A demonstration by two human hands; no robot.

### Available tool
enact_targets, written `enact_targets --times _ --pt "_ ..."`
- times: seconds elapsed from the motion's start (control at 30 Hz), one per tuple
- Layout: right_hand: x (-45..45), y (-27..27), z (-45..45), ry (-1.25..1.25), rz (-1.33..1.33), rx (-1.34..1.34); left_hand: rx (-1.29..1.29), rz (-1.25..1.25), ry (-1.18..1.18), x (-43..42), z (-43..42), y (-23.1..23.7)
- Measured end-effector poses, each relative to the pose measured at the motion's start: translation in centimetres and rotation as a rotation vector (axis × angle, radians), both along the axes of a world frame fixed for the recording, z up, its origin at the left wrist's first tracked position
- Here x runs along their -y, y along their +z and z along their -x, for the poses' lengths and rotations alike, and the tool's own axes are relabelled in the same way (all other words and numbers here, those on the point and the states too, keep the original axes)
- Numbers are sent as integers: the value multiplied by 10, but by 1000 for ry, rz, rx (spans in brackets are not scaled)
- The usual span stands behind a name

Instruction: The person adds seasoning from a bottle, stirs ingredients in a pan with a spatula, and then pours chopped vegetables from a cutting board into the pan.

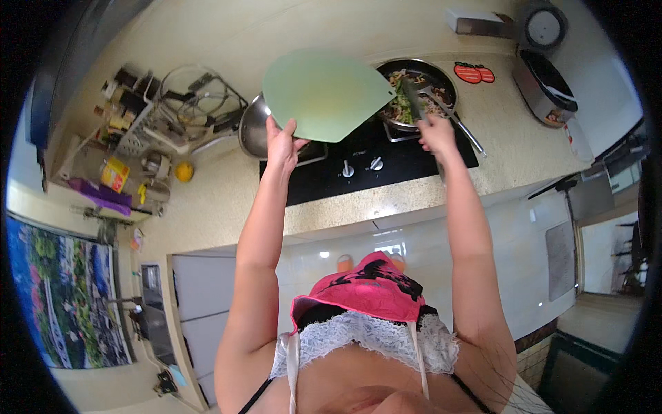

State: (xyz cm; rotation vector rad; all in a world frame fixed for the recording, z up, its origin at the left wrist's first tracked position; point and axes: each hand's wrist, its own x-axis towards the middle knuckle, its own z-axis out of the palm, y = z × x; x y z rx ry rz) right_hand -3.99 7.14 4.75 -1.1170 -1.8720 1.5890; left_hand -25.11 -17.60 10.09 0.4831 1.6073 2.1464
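My left hand (283, 144) grips the lower left edge of a thin light green cutting board (326, 98). The board is tilted over the hob, and its narrow corner with a small hole reaches the pan's left rim. My right hand (438, 135) is closed around a knife (412, 98), whose blade is blurred and held over the food near that corner. Chopped green vegetables and pieces that look like meat (402, 106) lie in a black-lined frying pan (449, 77). A metal spatula (469, 135) rests in the pan, its handle over the right rim.
A steel wok (252, 129) sits partly behind the board on the black gas hob (326, 181). To the left are a rack (139, 129) with bottles, a glass lid (194, 90) and a yellow fruit (184, 171). A red trivet (474, 73) and a rice cooker (545, 90) stand right.
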Motion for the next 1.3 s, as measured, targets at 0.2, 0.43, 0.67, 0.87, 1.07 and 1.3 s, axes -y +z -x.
enact_targets --times 0.2,0.43,0.67,0.87,1.07,1.3 --pt "37 29 -5 -82 -183 -118 146 -204 54 99 6 -6" --pt "277 61 86 293 99 -556 249 -381 297 370 -17 -24" --pt "513 20 187 739 205 -274 249 -395 781 622 -66 -63" --pt "640 -8 255 956 144 -87 254 -349 1041 778 -43 -115" --pt "730 -32 368 1227 -84 -33 302 -260 1154 920 31 -182" --pt "954 -62 531 1580 -97 -213 532 27 1104 1110 149 -191"
